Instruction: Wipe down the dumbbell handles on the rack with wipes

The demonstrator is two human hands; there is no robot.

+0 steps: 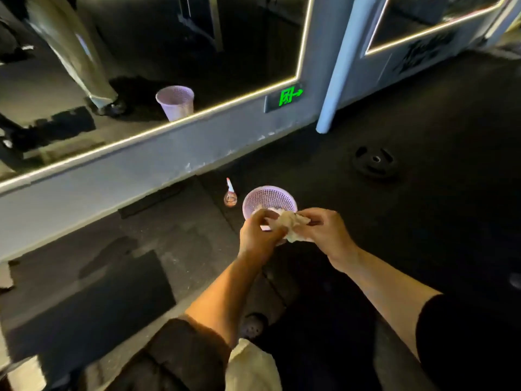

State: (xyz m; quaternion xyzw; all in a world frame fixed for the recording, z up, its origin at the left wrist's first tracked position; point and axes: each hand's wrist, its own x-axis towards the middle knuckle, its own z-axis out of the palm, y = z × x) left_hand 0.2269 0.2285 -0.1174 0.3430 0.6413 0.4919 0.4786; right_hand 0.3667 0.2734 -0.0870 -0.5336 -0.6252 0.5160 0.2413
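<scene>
Wipe [290, 224], apparently crumpled, pinched between both hands over basket [269, 197].

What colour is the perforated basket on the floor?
The basket is pale lilac-pink, seen in the head view.

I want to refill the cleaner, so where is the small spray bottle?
In the head view the small spray bottle stands on the dark floor near centre, just left of the pink mesh basket and close to the grey wall base.
</scene>
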